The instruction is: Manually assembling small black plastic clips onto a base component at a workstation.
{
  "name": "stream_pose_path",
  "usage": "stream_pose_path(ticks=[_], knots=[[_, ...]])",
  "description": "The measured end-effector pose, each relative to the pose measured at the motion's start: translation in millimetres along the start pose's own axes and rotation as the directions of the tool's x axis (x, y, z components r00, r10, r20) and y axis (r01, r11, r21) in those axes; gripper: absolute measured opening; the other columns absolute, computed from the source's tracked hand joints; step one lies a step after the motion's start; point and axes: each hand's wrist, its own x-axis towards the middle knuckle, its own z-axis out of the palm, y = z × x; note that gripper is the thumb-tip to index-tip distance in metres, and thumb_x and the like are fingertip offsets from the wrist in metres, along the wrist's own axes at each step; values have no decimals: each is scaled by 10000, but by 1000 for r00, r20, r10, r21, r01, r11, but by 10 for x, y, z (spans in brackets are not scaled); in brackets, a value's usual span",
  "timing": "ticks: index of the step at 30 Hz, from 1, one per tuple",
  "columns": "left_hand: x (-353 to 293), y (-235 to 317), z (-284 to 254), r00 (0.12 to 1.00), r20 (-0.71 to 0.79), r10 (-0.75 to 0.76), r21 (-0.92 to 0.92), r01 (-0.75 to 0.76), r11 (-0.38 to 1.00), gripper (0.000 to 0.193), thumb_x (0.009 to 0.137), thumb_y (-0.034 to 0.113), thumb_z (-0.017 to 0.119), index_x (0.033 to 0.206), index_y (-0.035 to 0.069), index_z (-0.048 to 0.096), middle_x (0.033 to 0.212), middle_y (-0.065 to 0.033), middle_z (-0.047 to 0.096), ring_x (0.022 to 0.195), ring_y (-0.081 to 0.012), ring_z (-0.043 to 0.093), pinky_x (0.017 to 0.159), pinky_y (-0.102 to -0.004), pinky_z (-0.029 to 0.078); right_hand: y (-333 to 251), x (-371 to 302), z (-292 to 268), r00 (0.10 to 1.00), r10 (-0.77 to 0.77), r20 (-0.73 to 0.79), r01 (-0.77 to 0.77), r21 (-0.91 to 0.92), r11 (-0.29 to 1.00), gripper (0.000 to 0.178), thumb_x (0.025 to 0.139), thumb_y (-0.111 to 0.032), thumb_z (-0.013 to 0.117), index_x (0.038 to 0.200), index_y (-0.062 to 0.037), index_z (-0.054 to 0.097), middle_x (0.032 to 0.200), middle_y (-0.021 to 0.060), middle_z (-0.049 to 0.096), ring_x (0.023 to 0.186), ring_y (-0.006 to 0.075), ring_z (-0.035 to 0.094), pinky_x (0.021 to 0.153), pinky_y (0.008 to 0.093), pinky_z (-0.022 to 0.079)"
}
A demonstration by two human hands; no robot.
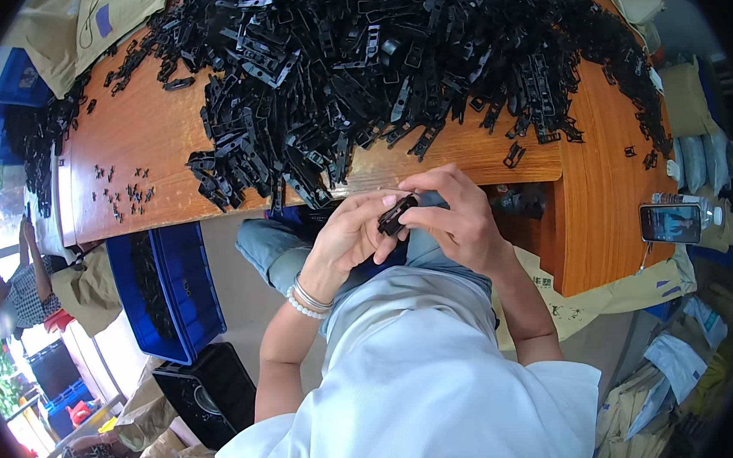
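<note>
Just in front of the table's near edge, both my hands meet on one small black plastic part [397, 215]. My left hand [351, 228], with bracelets at the wrist, has its thumb and fingers closed round the part. From the other side my right hand [462, 215] pinches at the part's right end with bent fingers. What lies between the right fingertips is too small to make out. Beyond my hands, a big heap of black plastic clip-like parts [335, 80] covers much of the wooden table [168, 119].
Several tiny black pieces [124, 193] lie scattered on the table's left. A phone [672, 223] stands at the right edge beside a clear bottle. Below the table at left are a blue crate [198, 293] and a black box [209, 393]. Another person [22, 288] is far left.
</note>
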Motion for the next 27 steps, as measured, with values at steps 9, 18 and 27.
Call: stream_pose_path(ticks=[9,18,27], knots=[[-132,-33,-20,1000,17,12,120,-14,993,265,912,134,395,893,-83,546,626,-163,579,353,-181,510,329,-223,383,21,-131,48,990,137,27,-139,264,954,163,648,28,649,806,-10,629,963,113,564,762,196,540,639,268,435],[-293,234,-368,387,-161,908,987,54,152,60,768,43,619,789,-3,587,584,-62,534,497,-121,484,493,-238,394,14,-210,113,767,637,-83,-476,592,650,122,771,-26,626,861,56,621,931,72,540,705,91,474,612,188,383],[-171,417,-399,330,-397,856,904,-19,427,180,755,113,671,714,-52,613,567,-46,580,463,-98,512,461,-223,399,-11,-138,327,690,724,-6,-548,649,528,138,788,-14,607,908,51,624,994,60,519,830,88,469,713,186,370]])
